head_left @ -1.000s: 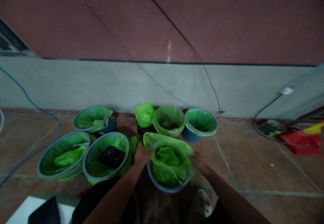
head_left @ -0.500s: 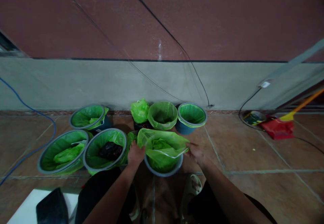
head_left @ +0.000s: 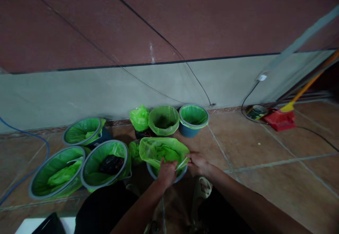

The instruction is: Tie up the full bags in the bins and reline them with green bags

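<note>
A thin, bright green bag (head_left: 150, 151) sits in the near middle of the scene, its lower part down in a grey-rimmed bucket (head_left: 183, 175) on the tiled floor (head_left: 238, 149). The plastic is see-through enough to look pale and yellowish along the top, where its wide mouth gapes in a loose, uneven oval and stands above the bucket's rim on the far side. Fine wrinkles run down its sides, and a narrow white strip (head_left: 182, 163) shows at the near right edge, between the hands. Inside lies a heap of crumpled plastic (head_left: 168, 153) in a deeper green. The left hand (head_left: 167, 172) is mostly closed, fingers curled over the near edge of the bag with the thumb up; the right hand (head_left: 197, 161) pinches the right edge between nearly closed fingertips. To the left stands a larger lined bucket (head_left: 124, 172) with a black bundle (head_left: 111, 164) in it, and left of that another lined bucket (head_left: 33, 188) with loose green plastic (head_left: 63, 175) inside. On the far side, close to the wall (head_left: 92, 93), are a knotted green bag (head_left: 140, 118), an open green-lined bin (head_left: 164, 123) and a small blue bucket (head_left: 189, 131).
</note>
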Demonstrator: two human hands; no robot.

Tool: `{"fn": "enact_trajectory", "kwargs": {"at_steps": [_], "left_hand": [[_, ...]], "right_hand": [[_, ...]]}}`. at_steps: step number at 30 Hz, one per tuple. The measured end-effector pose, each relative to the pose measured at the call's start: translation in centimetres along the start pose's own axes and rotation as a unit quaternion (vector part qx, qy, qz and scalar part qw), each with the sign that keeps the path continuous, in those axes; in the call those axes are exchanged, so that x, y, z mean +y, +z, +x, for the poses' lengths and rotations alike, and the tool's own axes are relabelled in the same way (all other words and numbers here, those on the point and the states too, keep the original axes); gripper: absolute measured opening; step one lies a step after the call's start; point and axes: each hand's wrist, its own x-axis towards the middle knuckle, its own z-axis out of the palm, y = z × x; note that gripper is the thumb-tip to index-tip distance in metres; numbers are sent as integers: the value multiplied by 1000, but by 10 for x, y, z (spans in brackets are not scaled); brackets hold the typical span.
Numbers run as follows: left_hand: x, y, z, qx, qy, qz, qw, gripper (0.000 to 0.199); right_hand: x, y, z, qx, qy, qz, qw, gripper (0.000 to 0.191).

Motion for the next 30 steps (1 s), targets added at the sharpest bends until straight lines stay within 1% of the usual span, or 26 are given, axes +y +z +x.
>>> {"fn": "enact_trajectory", "kwargs": {"at_steps": [2,3,5,8,10,12,15,17,19,21,22,24,26,28,30], "left_hand": [[-3,1,4,-7,-19,-91,996,20],[-4,2,5,-15,-31,-146,989,13],[-6,3,6,-39,-50,-255,965,5],[-8,0,2,-77,-63,-393,914,20],[-5,-5,-2,-84,-69,-444,890,29],[-1,-12,-5,-69,-82,-456,883,33],[6,-17,-7,-17,-115,-460,880,37],[9,-15,-6,16,-141,-482,865,41],[11,-10,-6,39,-167,-511,842,46],[12,-4,-4,52,-190,-532,823,48],[12,-2,-3,53,-196,-533,821,47],[12,2,0,54,-202,-513,832,43],[12,4,2,67,-212,-482,848,37],[12,7,3,87,-227,-462,853,31],[12,8,3,83,-233,-452,857,25]], "right_hand": [[-4,0,-4,-12,0,16,1000,8],[-5,0,-5,-12,0,28,1000,9],[-5,0,-5,-1,3,58,998,10],[-1,3,-1,17,12,92,995,11],[0,4,3,15,17,107,994,11],[-2,5,7,-2,11,120,993,12],[-12,3,13,-45,-7,123,991,17],[-17,1,17,-68,-17,118,991,18],[-21,-1,19,-78,-25,108,991,16],[-22,0,20,-74,-27,96,992,14],[-23,0,20,-66,-25,89,994,14],[-24,2,20,-45,-14,77,996,15],[-25,4,21,-36,-4,67,997,17],[-25,5,23,-35,1,62,997,18],[-25,6,26,-35,0,60,998,19]]}}
